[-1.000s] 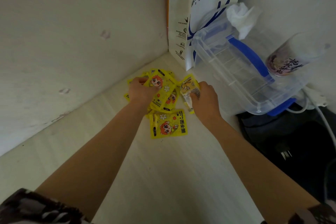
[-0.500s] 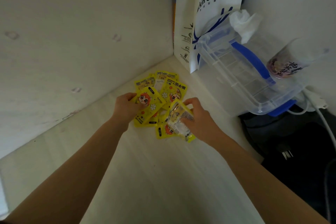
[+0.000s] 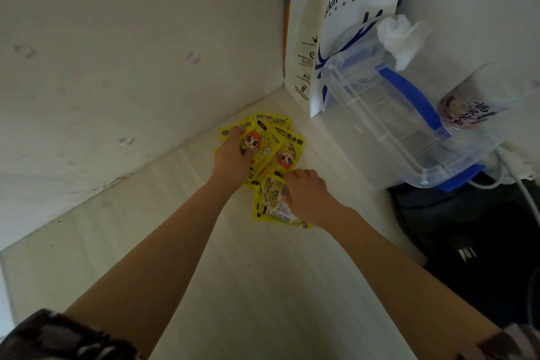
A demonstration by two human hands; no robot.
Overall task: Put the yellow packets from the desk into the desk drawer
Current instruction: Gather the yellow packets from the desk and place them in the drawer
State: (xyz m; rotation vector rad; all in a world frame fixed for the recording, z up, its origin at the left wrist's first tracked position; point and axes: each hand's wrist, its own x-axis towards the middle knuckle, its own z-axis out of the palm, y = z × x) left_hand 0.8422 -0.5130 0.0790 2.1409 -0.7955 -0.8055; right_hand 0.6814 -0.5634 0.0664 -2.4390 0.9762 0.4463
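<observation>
Presently, the left hand (image 3: 230, 159) grips a yellow packet (image 3: 258, 143) atop the packet pile (image 3: 287, 152) on the desk (image 3: 263, 286); the right hand (image 3: 309, 196) pinches another packet (image 3: 271, 204) beneath its fingers (image 3: 292, 177).

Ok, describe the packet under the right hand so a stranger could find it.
Start at the white paper coffee bag in the desk corner; a pile of yellow cartoon packets lies before it. The yellow packet nearest you, under the right hand, shows pale printed panels, not a cartoon face.
</observation>
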